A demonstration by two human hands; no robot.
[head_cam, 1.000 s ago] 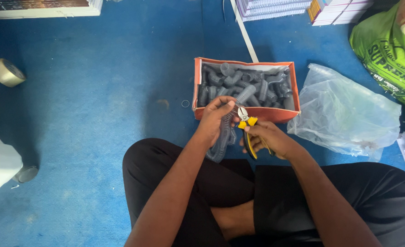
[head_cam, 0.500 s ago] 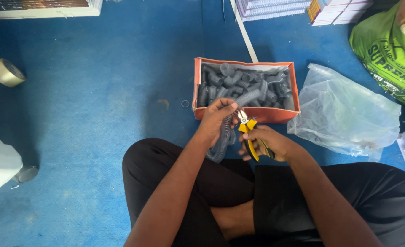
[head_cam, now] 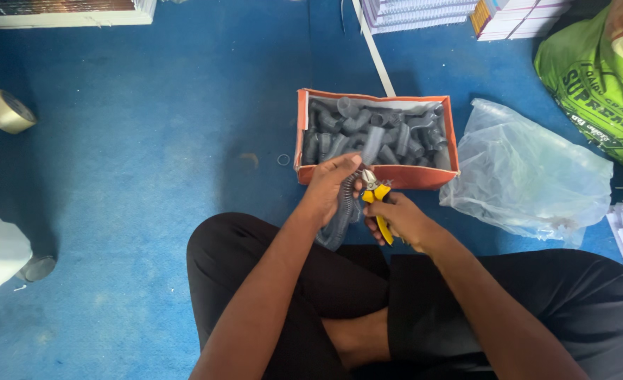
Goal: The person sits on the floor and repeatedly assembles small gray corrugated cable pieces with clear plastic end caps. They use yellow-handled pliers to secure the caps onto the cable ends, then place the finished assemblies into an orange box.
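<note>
Hose [head_cam: 339, 225], grey and ribbed, runs near to far, gripped in the left hand [head_cam: 332, 186] with fingers curled around its far end. Just right, the right hand [head_cam: 399, 222] squeezes yellow cutters [head_cam: 376, 204], their tip meeting the hose top, near the box [head_cam: 378, 176].

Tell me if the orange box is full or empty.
Nearly full: grey hose pieces fill the box close to its rim.
</note>
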